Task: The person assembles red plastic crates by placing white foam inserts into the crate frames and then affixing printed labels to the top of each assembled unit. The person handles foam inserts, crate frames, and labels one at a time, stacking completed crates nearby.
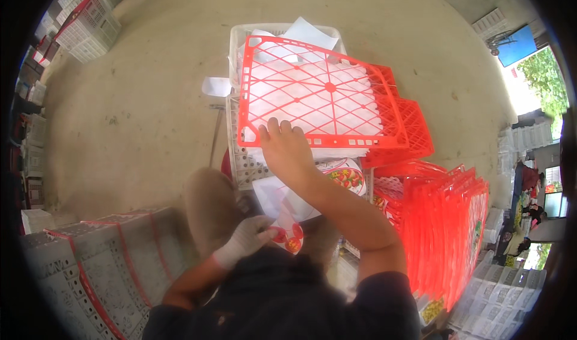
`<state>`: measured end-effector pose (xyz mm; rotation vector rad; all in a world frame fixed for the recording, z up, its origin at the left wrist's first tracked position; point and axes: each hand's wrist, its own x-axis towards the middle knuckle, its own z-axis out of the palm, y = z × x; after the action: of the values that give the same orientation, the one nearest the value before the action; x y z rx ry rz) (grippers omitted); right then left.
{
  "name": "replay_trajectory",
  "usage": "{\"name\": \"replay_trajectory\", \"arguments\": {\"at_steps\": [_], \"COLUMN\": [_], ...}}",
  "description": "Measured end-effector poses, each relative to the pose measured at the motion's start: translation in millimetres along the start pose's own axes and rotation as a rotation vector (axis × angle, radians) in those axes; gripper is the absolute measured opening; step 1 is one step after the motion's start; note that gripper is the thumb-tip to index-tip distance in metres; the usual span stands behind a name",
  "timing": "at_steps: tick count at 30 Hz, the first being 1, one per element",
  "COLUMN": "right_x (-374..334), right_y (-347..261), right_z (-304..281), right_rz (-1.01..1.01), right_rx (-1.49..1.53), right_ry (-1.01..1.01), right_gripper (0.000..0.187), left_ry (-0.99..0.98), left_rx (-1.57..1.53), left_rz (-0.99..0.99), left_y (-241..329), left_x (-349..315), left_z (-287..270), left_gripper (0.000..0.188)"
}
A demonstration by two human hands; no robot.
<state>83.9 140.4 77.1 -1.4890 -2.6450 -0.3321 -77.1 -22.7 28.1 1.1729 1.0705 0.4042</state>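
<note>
My right hand (pixel 286 146) reaches forward, its fingers curled over the near edge of a red plastic lattice panel (pixel 329 87). The panel rests above a pile of white sheets (pixel 282 116) on a white plastic crate (pixel 233 170). Close to my body, my left hand (pixel 247 238), in a white glove, pinches a printed sheet (pixel 291 239) with red fruit pictures on a pale ground. White paper (pixel 273 196) rises behind that sheet. Another fruit-printed piece (pixel 347 176) lies under the panel's near side, partly hidden by my right forearm.
Right of me stands a tall row of red plastic panels (pixel 442 226), with more red lattice (pixel 413 126) behind it. Grey crates bound with red straps (pixel 108 256) stand at my left. Stacked clear-white crates (pixel 502 298) are at the lower right. A loose white piece (pixel 216 86) juts out left of the crate.
</note>
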Motion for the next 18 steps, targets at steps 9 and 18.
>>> {"name": "replay_trajectory", "arguments": {"at_steps": [9,18], "right_x": [-3,-2], "right_y": [2,7], "right_z": [10,9], "right_rz": [0.018,-0.015], "right_rx": [-0.109,-0.082], "right_ry": [0.035,0.119], "right_gripper": [0.025,0.02], "left_ry": [0.021,0.023], "left_rx": [-0.093,-0.174], "left_rz": [0.041,-0.001], "left_y": [-11,-6], "left_x": [3,1], "left_z": [2,6], "left_gripper": [0.02,0.018]}}
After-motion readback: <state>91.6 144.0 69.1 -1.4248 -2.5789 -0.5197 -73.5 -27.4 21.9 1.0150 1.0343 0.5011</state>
